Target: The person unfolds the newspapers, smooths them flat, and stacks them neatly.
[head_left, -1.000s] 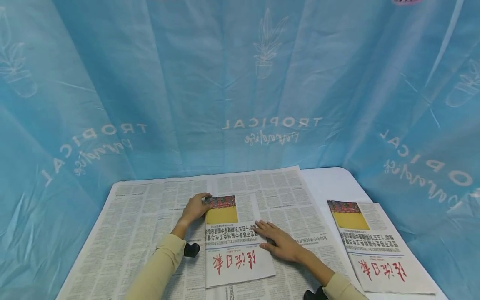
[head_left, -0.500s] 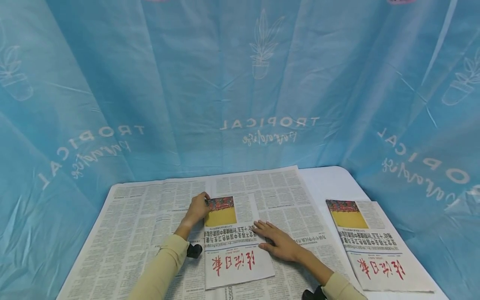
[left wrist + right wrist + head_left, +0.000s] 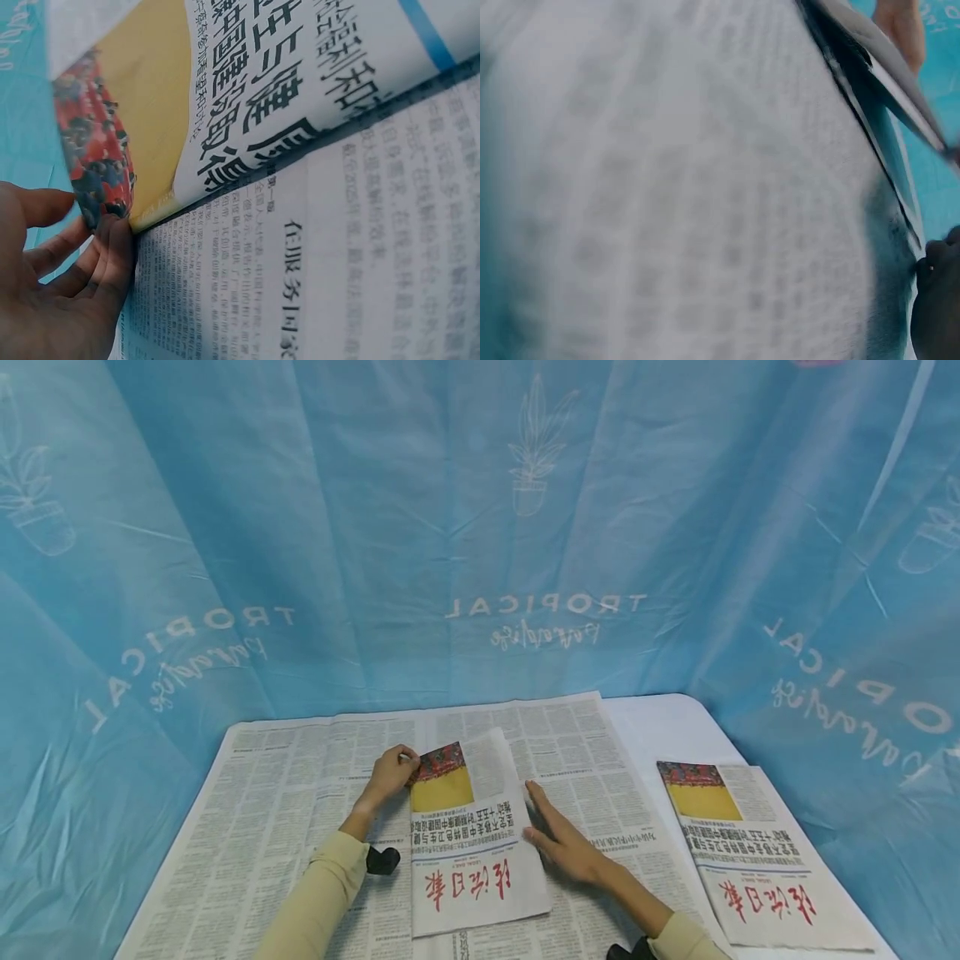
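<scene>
A folded newspaper with red headline characters and a yellow-and-red photo lies on newspaper sheets spread over the table. My left hand pinches its far left corner between thumb and fingers. In the left wrist view that photo corner stands raised off the sheet below. Beside the right edge of the folded newspaper is my right hand, its fingers extended; whether it touches the edge cannot be told. The right wrist view is blurred and shows mostly printed paper, with dark fingers at the lower right.
Another folded newspaper with the same front page lies to the right, partly on the white tabletop. A blue curtain with plant prints hangs behind the table and along both sides.
The far end of the folded newspaper has risen, its far right corner lifting most. My right hand, earlier flat on the page, has slid off to its right edge. My left hand stays at the corner.
</scene>
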A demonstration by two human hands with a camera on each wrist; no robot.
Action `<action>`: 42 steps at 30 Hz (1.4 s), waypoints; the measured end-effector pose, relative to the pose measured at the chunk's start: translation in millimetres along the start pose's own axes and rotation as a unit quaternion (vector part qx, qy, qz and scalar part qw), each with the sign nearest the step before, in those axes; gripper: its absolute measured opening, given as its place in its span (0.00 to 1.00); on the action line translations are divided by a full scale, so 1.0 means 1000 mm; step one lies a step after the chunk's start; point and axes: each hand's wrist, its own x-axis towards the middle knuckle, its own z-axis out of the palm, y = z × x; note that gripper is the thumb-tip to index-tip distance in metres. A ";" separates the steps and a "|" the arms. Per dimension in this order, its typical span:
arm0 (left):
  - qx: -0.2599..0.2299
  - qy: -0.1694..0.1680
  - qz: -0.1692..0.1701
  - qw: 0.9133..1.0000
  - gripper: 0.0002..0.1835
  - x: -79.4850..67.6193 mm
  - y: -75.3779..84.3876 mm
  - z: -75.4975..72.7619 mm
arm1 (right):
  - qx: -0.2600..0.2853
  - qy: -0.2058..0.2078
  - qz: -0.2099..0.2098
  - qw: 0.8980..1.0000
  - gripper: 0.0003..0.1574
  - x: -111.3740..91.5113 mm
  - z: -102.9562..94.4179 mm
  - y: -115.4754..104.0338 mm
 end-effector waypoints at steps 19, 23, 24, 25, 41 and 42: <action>-0.055 -0.047 0.003 0.997 0.10 -0.012 -0.007 -0.018 | -0.232 -0.106 -0.096 0.962 0.34 0.003 0.006 -0.005; -0.056 -0.095 0.002 0.994 0.12 -0.015 -0.010 -0.026 | -0.236 -0.106 -0.095 0.961 0.34 0.004 0.005 -0.005; -0.059 -0.108 0.003 0.992 0.13 -0.016 -0.011 -0.028 | -0.234 -0.107 -0.095 0.962 0.34 0.004 0.004 -0.005; -0.062 -0.120 0.004 0.991 0.15 -0.018 -0.012 -0.029 | -0.232 -0.108 -0.093 0.962 0.34 0.005 0.003 -0.005; -0.040 -0.235 -0.005 0.971 0.41 -0.063 -0.033 -0.079 | -0.234 -0.106 -0.103 0.961 0.35 0.008 -0.004 -0.004; -0.030 -0.236 -0.005 0.971 0.41 -0.065 -0.035 -0.083 | -0.238 -0.105 -0.104 0.960 0.35 0.008 -0.006 -0.003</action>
